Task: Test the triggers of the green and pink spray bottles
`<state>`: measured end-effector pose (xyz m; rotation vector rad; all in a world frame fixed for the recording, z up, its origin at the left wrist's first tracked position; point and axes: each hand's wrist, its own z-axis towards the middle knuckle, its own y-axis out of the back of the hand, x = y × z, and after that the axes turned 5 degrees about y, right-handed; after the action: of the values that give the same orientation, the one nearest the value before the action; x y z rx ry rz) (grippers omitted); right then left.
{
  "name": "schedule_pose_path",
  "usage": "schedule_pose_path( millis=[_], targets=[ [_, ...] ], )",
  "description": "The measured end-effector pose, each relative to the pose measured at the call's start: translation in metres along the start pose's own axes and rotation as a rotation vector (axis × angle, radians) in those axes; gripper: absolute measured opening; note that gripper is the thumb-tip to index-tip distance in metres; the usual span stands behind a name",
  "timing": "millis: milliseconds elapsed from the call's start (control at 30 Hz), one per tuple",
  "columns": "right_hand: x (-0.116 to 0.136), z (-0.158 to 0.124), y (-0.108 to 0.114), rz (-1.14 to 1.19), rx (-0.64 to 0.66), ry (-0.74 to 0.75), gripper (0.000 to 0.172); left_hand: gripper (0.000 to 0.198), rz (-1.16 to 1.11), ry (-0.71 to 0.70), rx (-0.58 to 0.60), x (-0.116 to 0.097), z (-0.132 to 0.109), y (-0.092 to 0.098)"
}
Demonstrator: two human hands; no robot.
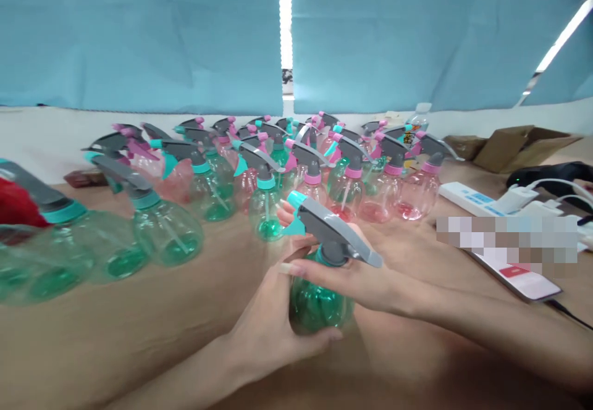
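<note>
A green spray bottle [319, 305] with a grey trigger head [331, 228] stands on the brown table [139, 336] in front of me. My left hand [273, 323] is wrapped round the bottle's round body from the left. My right hand [356, 277] comes in from the right and grips the neck just under the trigger head. Both hands are closed on this bottle.
Several green and pink spray bottles [264, 206] stand in rows behind, more green ones [162, 231] at the left. A white power strip [472, 200], cables, a phone [523, 277] and a cardboard box [519, 144] lie at the right. Blue curtains hang behind.
</note>
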<state>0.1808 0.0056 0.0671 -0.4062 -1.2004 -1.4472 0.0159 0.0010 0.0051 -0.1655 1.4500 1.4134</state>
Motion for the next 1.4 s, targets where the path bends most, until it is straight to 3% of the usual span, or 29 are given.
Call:
schedule_pose_path(
  millis=[100,200,367,500,700,867,1067,1400],
  targets=[
    [0.001,0.0,-0.009,0.091,0.005,-0.045,0.031,0.09,0.031,0.007,-0.04,-0.001,-0.009,0.007],
    [0.003,0.004,-0.019,0.103,0.0,-0.029,0.045,0.086,0.075,0.034,-0.086,0.003,-0.022,0.02],
    [0.018,0.019,-0.04,-0.03,0.005,0.097,0.036,0.08,0.146,0.131,-0.163,0.018,-0.048,0.051],
    [0.023,0.039,-0.061,-0.036,0.019,0.099,0.034,0.081,0.346,0.126,-0.226,0.028,-0.065,0.075],
    [0.009,0.073,-0.085,-0.004,-0.053,0.081,0.034,0.039,0.489,0.214,-0.269,0.048,-0.096,0.104],
    [-0.004,0.092,-0.092,-0.114,-0.106,0.097,0.028,0.025,0.482,0.229,-0.248,0.057,-0.113,0.109],
    [-0.016,0.108,-0.095,-0.26,-0.183,0.131,0.029,0.023,0.469,0.197,-0.276,0.06,-0.111,0.108],
    [-0.03,0.127,-0.1,-0.303,-0.188,0.176,0.027,0.023,0.484,0.189,-0.267,0.063,-0.112,0.107]
  ],
)
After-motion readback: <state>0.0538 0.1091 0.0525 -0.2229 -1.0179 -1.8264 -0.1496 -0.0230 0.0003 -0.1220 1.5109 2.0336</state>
